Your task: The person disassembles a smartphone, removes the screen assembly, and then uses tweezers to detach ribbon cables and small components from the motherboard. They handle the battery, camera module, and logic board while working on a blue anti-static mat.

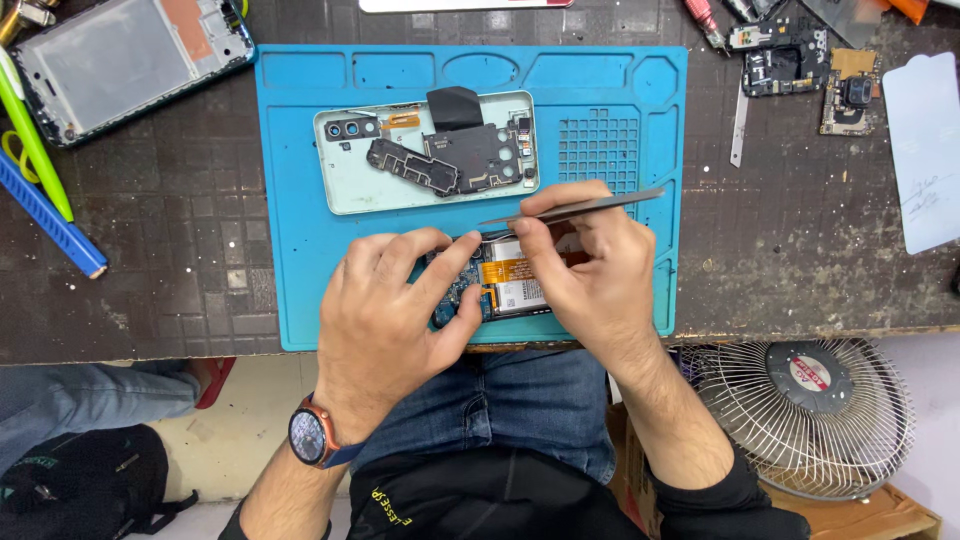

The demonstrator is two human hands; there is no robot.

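Head view: two bare hands work over an open phone (510, 283) on a blue mat (300, 200); the phone lies right under both hands, partly hidden by them
Left hand (395, 305): curled loosely, fingers spread on the phone's left end to hold it down; it grips nothing else
Right hand (585, 265): pinched shut on thin metal tweezers (575, 207); the tips point left at the phone's top edge
Beyond the hands: a pale back cover (350, 185) with loose black parts (450, 160) on it, near the fingers but apart
Far right of the right hand: small circuit boards (790, 60) on the dark table (150, 250)
Below the right arm: a fan (810, 415) on the floor
Could go wrong: I think the sharp tips could slip and tear the orange ribbon (515, 270) if pushed too hard; the phone could slide if the left hand lets up; a tiny part could drop and get lost
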